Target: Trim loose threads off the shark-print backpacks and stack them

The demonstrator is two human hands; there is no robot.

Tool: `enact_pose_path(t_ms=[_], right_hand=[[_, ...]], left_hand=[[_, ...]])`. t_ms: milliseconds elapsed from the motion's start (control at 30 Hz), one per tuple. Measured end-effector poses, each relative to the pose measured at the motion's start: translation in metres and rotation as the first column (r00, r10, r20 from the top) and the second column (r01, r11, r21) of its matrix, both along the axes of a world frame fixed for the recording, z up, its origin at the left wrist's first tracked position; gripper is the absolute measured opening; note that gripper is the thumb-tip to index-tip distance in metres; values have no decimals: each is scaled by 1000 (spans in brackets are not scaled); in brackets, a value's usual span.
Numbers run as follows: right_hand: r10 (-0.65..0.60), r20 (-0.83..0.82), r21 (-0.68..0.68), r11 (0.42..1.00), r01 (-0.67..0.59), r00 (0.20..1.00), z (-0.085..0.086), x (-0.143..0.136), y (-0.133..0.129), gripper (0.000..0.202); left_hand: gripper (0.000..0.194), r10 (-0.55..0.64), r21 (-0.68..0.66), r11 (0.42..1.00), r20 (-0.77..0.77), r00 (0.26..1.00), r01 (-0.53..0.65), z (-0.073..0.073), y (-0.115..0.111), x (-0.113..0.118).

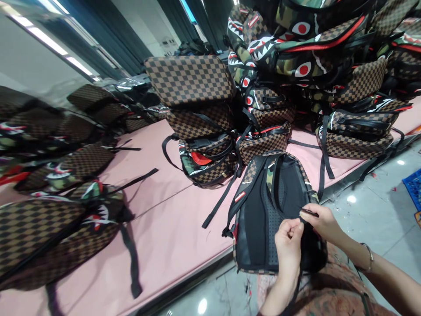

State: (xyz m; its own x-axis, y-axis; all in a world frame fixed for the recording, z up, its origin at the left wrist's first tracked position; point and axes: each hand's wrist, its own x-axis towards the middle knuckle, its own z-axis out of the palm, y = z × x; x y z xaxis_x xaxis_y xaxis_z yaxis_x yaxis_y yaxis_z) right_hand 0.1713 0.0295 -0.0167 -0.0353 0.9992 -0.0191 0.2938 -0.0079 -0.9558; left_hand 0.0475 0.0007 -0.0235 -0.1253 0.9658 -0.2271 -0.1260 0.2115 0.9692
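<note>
- Dark curtains hang beyond the pink worktop, where we see checkered bags piled at left, far and right.
- The backpack lies nearest us, black back panel up, reaching past the worktop's near edge.
- Our left hand has its grip closed in a pinch on the black strap.
- Our right hand, just beside it, has its grip closed on a small dark piece; we cannot tell exactly what it is.

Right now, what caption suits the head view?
Left hand and right hand pinch a strap over a backpack.
</note>
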Motion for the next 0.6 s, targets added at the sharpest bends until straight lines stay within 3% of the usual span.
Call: enact_pose_path(t_ms=[133,267,433,600], right_hand=[[11,-251,-127,991,-44,968,3,-6,8,33],[-93,-372,-264,964,-9,924,6,-11,5,39],[-243,-321,-264,951,160,915,2,-7,1,38],[-248,-120,-71,968,241,961,2,14,-9,31]], left_hand=[[15,-1,-43,999,67,998,4,1,0,-1],[21,2,-123,992,205,979,23,4,0,-2],[27,21,-199,978,377,926,58,3,1,-1],[27,81,-241,970,411,908,23,1,1,0]])
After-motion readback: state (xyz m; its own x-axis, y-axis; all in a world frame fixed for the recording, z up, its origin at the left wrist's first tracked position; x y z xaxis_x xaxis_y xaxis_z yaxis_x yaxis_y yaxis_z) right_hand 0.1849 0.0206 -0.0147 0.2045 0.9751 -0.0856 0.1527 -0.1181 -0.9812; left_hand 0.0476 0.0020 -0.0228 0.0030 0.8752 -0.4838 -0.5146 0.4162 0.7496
